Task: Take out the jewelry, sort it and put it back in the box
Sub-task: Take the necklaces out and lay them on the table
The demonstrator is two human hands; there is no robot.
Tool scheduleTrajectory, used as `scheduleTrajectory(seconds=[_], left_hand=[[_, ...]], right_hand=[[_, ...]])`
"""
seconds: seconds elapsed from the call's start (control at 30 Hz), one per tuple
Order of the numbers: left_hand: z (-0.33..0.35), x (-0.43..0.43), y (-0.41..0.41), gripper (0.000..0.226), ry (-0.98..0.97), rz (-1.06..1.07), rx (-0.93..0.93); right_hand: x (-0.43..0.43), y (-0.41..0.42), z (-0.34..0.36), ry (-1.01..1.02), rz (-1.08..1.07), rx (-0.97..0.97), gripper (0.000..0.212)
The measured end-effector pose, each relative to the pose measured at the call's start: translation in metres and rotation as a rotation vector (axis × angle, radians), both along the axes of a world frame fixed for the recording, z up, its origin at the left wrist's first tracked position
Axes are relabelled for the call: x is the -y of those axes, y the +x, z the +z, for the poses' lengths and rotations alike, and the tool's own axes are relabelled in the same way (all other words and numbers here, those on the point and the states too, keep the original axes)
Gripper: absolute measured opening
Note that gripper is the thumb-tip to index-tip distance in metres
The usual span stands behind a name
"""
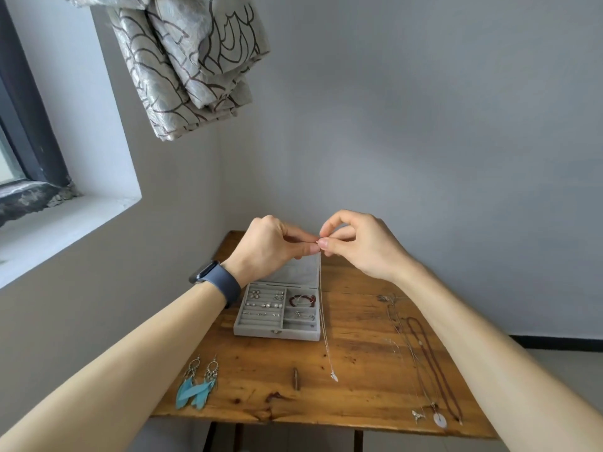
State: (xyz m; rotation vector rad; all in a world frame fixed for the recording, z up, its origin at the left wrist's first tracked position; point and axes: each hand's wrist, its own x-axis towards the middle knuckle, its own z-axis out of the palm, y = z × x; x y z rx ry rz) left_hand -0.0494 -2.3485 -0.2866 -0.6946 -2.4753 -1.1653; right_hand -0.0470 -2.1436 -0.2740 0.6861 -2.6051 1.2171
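The bench (pixel 359 396) fills the lower centre of the frame. The open grey jewelry box (pixel 277 316) sits at its centre, just below the hands, with small pieces in its compartments. Several long necklaces (pixel 424 363) lie stretched out at the lower right, and a pair of blue feather earrings (pixel 195 383) lies at the lower left.

Both hands are raised at frame centre. The left hand (pixel 270 246) and right hand (pixel 362 246) each pinch the top end of a thin silver chain (pixel 324 321), fingertips nearly touching, probably at the clasp.

The chain's long axis runs vertically down the frame past the box's right edge. Its pendant (pixel 333 376) hangs at or near the bench surface; contact cannot be determined. Both hands are equally near the chain.
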Motion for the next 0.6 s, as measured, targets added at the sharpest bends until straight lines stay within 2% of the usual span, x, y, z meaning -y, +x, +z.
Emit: scheduleTrajectory(seconds=[0.13, 0.33, 0.47, 0.6], left_hand=[[-0.002, -0.003, 0.007, 0.004, -0.081, 0.017, -0.059], [-0.011, -0.004, 0.013, 0.006, -0.055, 0.022, 0.070], [-0.021, -0.004, 0.018, 0.004, 0.129, 0.041, 0.172], [-0.020, 0.004, 0.023, 0.012, 0.399, 0.000, 0.377]], right_hand=[[-0.003, 0.006, -0.006, -0.041, 0.034, 0.065, 0.008], [-0.005, 0.018, -0.032, -0.115, 0.084, 0.147, 0.019], [0.001, 0.023, -0.065, -0.063, 0.050, 0.214, 0.021], [0.009, 0.036, -0.120, -0.120, 0.022, 0.302, 0.020]])
